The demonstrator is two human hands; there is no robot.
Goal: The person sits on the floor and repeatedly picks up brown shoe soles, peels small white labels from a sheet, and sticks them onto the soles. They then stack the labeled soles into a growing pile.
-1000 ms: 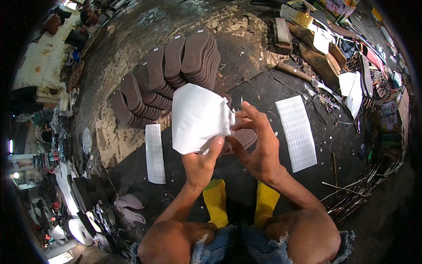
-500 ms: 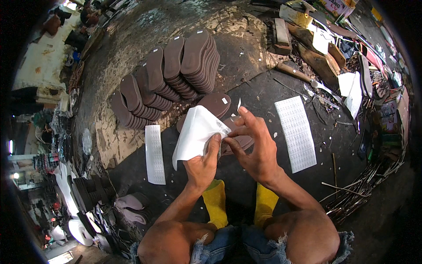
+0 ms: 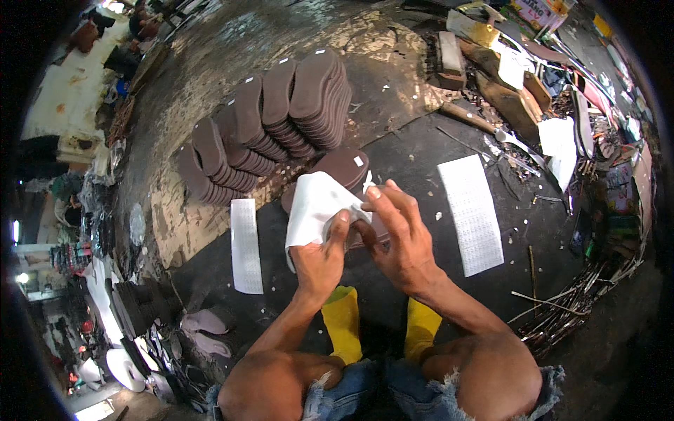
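A bent white sheet of small printed stickers [image 3: 311, 203] is gripped by my left hand [image 3: 319, 261], its thumb lying on top near the right edge. My right hand [image 3: 405, 245] has its thumb and forefinger closed on the sheet's right corner. A torn white scrap [image 3: 368, 181] sticks up by those fingertips. Behind and partly under the sheet lie brown shoe soles [image 3: 340, 163]; one bears a small white label [image 3: 358, 161]. Another brown sole shows below the sheet, largely hidden by my hands.
Stacked brown soles [image 3: 314, 88] stand in a slanting row beyond my hands. A narrow sticker sheet [image 3: 246, 245] lies left, a wider one [image 3: 472, 216] right. A hammer [image 3: 469, 117], wood pieces and scraps clutter the right. Thin sticks [image 3: 569, 312] are heaped nearer me.
The sheet has shifted slightly right and curled more at its right corner. My right hand has turned inward, its raised forefinger lowering toward the corner. The scrap has moved left with it.
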